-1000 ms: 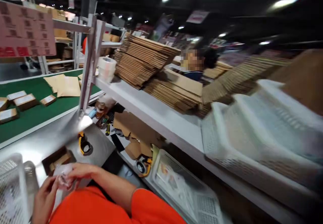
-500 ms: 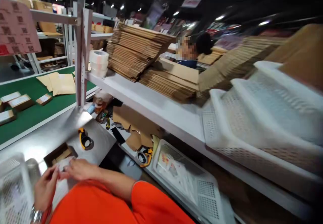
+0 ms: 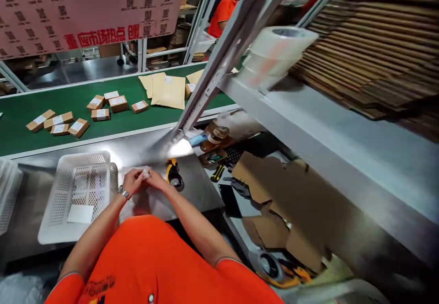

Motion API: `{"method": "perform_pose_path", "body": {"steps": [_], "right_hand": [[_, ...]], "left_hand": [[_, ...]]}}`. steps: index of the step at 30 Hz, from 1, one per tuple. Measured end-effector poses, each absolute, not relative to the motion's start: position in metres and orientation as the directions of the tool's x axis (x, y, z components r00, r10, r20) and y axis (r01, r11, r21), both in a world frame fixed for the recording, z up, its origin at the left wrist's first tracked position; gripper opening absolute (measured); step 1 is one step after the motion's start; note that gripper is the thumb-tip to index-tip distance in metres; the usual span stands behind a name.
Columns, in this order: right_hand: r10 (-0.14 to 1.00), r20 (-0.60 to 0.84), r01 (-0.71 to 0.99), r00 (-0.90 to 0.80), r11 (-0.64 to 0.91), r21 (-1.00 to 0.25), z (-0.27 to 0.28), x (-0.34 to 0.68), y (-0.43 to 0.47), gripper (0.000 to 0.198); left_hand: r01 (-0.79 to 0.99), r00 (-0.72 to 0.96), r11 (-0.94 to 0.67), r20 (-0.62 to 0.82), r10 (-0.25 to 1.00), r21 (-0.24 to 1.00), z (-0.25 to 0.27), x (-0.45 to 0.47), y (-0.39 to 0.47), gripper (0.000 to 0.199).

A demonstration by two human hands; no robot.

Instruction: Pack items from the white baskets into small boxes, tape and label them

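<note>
Above the metal bench (image 3: 197,189), my left hand (image 3: 132,181) and my right hand (image 3: 156,179) meet in front of my body. Between them is a small piece of crumpled clear plastic (image 3: 147,172); whether anything is wrapped in it I cannot tell. The fingers of both hands are closed on it. Just right of my right hand stands a yellow and black tape dispenser (image 3: 174,176). To the left of my left hand sits a white perforated basket (image 3: 56,199), with a white card (image 3: 80,213) in it.
Several small labelled boxes (image 3: 118,104) and padded envelopes (image 3: 168,92) lie on the green conveyor belt (image 3: 126,123). At right, a shelf (image 3: 329,125) bears tape rolls (image 3: 270,59) and stacked flat cardboard (image 3: 373,52). Below it are cardboard scraps (image 3: 291,203) and another tape dispenser (image 3: 274,267).
My view has swung left, bringing the basket and more of the belt into sight. Both hands stay together at the clear plastic. The open cardboard box by them no longer shows.
</note>
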State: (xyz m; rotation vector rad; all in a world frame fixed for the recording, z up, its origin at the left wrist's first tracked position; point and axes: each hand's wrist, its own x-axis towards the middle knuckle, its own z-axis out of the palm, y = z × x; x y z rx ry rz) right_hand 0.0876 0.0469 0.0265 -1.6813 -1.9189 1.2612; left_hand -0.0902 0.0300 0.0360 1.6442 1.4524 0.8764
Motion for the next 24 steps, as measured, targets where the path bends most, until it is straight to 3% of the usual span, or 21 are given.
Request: {"method": "perform_pose_path", "body": {"steps": [5,8,11,14,19,24], "right_hand": [[0.849,-0.469,0.914,-0.241,0.036,-0.405,0.041,0.084,0.056,0.046],[0.844,-0.498,0.947,-0.199,0.034,-0.320,0.042,0.075,0.047,0.042],[0.893,-0.410,0.941,-0.187,0.043,-0.335,0.036,0.074,0.033,0.050],[0.943,-0.293,0.902,-0.157,0.016,-0.431,0.024,0.085,0.020,0.050],[0.963,-0.263,0.826,-0.054,-0.105,-0.554,0.000,0.110,0.006,0.033],[0.970,-0.228,0.834,-0.085,-0.056,-0.549,-0.001,0.105,0.012,0.032]], "left_hand": [[0.642,0.193,-0.180,0.070,0.979,0.746,0.002,-0.115,0.027,0.029],[0.787,0.278,-0.200,-0.047,0.959,0.584,-0.001,-0.124,0.025,0.022],[0.848,0.362,-0.229,-0.208,0.909,0.477,0.004,-0.122,0.031,0.017],[0.877,0.369,-0.224,-0.296,0.881,0.426,0.013,-0.113,0.042,0.020],[0.903,0.354,-0.213,-0.364,0.862,0.374,0.024,-0.099,0.064,0.026],[0.925,0.316,-0.190,-0.387,0.866,0.329,0.028,-0.089,0.073,0.019]]}}
